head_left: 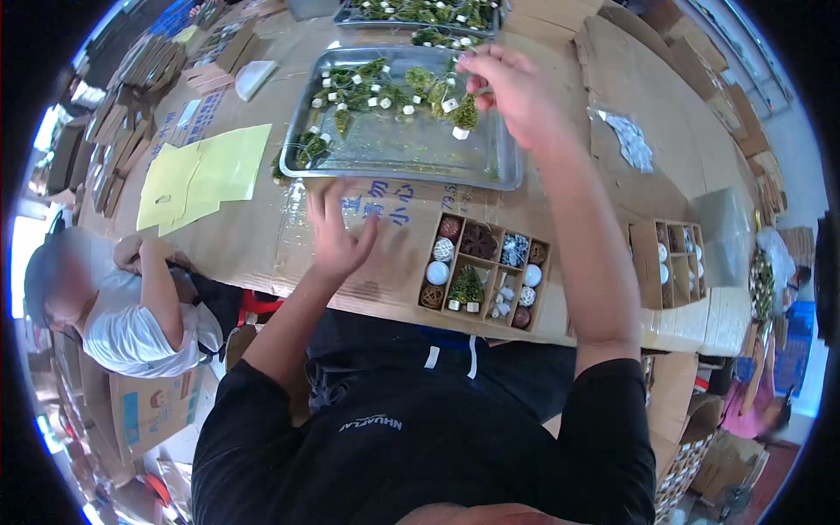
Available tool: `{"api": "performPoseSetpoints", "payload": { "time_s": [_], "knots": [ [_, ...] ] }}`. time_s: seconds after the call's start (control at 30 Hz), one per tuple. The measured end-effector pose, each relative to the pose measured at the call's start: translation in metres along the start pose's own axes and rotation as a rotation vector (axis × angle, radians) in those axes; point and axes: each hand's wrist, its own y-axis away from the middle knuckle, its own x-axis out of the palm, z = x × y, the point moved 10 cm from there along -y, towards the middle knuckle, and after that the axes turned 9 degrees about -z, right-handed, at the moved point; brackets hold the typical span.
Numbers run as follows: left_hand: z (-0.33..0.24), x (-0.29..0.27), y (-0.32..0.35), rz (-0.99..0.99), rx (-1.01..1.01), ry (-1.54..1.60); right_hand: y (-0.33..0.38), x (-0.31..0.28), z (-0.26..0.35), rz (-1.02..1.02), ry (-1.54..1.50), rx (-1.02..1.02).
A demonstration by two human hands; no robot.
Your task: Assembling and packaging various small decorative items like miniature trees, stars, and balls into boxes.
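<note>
My right hand (pixel 510 92) is over the right end of a metal tray (pixel 394 175), its thumb and fingers pinched together. Just below those fingers hangs a small green tree ornament (pixel 465 112) with a white block base, apparently held by its top. More such trees (pixel 359 92) lie in the tray, mostly in its far half. Beyond the tray's near edge my left hand (pixel 339 229) is held with fingers apart and nothing in it. In front of me sits a divided cardboard box (pixel 490 229) of balls, a pinecone-like piece and tree ornaments (pixel 466 287).
A second tray of trees (pixel 420 12) stands at the far edge. Yellow sheets (pixel 206 175) lie at left, a crumpled plastic bag (pixel 626 140) at right. Another divided box (pixel 669 262) stands on the right. A seated person (pixel 131 297) is at left; stacked cardboard surrounds the table.
</note>
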Motion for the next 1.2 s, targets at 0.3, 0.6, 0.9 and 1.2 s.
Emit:
{"api": "performPoseSetpoints", "payload": {
  "time_s": [0.3,0.6,0.9,1.2],
  "knots": [
    [-0.095,0.117,-0.085,0.500,-0.183,0.682,0.067,-0.027,0.032,0.238,-0.332,0.104],
    [-0.103,0.122,-0.038,0.466,-0.147,0.564,0.122,-0.083,-0.043,-0.221,-0.473,0.287],
    [-0.217,0.087,-0.022,0.458,0.335,0.671,0.207,-0.055,-0.006,0.083,0.495,-0.071],
    [-0.219,0.126,0.076,1.126,-0.547,1.277,0.223,-0.095,0.004,-0.072,0.626,-0.129]
  ]
}}
